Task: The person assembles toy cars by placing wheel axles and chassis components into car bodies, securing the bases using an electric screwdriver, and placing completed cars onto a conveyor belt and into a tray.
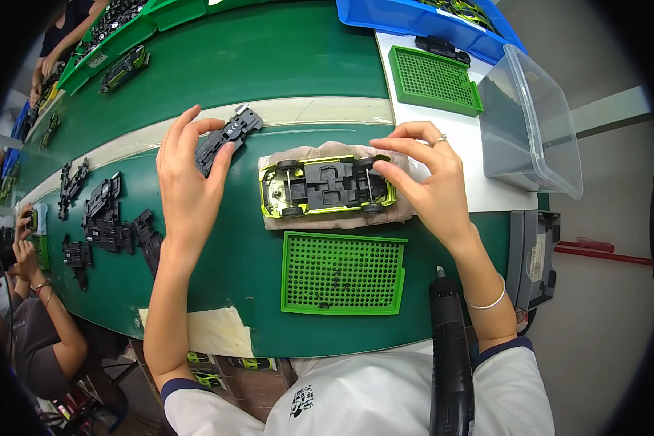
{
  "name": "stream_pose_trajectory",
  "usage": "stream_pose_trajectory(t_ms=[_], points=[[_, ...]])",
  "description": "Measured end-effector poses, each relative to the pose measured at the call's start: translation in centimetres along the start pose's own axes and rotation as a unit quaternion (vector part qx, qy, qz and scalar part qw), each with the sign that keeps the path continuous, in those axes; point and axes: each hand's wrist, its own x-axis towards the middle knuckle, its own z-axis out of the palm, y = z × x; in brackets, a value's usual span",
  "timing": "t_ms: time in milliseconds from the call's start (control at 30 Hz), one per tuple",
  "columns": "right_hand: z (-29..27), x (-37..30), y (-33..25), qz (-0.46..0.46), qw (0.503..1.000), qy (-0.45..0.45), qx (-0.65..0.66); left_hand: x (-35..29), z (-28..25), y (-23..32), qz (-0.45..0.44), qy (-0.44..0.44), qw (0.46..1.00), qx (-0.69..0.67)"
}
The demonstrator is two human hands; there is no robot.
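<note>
Your green counter (243, 283) stretches across in front of you, with a pale strip (320, 107) crossing it lengthwise. Directly on it, near the middle, lies a beige cloth pad (403, 208); just on your side of that sits a green perforated tray (402, 280). Black plastic parts (107, 218) cluster to your left, a cream patch (219, 334) covers some of the near edge, and a white sheet (474, 156) spreads at your right.
</note>
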Motion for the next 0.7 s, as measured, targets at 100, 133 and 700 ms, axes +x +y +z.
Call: stream_pose_trajectory(t_ms=[100, 133, 700], points=[[0.7, -0.1, 0.4, -0.024, 0.999, 0.009, -0.029, -0.1, -1.1, 2.3, 0.007, 0.013, 0.997, -0.079], [0.7, -0.2, 0.4, -0.038, 0.998, 0.026, -0.046, -0.3, -1.1, 2.6, 0.016, 0.029, 0.994, -0.103], [-1.9, -2.0, -5.0, -0.2, 0.976, -0.046, 0.071, -3.3, -1.8, 8.8, 0.183, -0.045, 0.934, -0.304]])
